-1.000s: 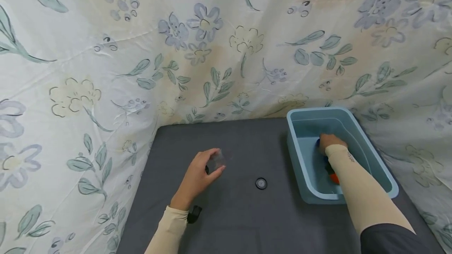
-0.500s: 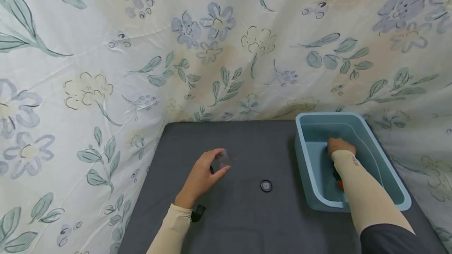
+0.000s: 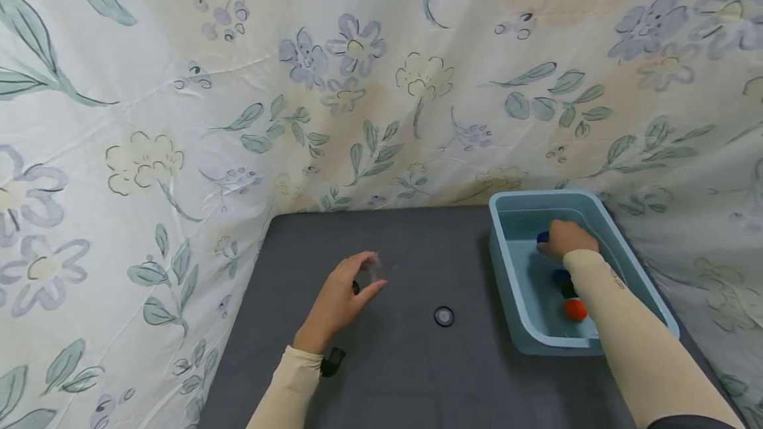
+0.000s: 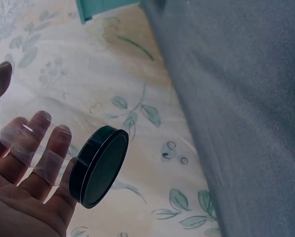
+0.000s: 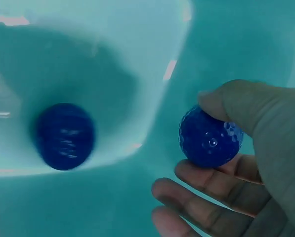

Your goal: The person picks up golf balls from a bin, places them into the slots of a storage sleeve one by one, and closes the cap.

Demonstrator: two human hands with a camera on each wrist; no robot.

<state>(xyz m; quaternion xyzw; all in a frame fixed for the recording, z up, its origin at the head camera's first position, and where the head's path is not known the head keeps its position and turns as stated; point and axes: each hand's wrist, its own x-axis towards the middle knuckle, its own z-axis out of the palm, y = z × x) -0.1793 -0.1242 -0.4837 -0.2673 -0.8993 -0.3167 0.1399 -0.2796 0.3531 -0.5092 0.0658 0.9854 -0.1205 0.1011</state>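
Observation:
In the head view my left hand (image 3: 334,306) grips a clear cylindrical container (image 3: 375,269) over the table. The left wrist view shows that container's black round end (image 4: 100,168), with the fingers curved around the clear wall. Inside the blue bin (image 3: 507,270), my right hand (image 3: 569,240) pinches a dark blue dimpled golf ball (image 5: 209,138) between thumb and fingers. Another blue ball (image 5: 65,136) lies on the bin floor. Near it in the head view are a dark object (image 3: 569,290), partly hidden by the sleeve, and an orange ball (image 3: 575,310).
A small black-rimmed disc (image 3: 444,316) lies flat on the dark grey table (image 3: 387,369), between the left hand and the bin. Floral fabric (image 3: 357,85) hangs behind the table and along its sides. The bin walls surround the right hand.
My right hand has shifted slightly within the bin, and a blue ball now shows at its fingertips. More of the orange ball is uncovered. The left hand stays nearly still with the container.

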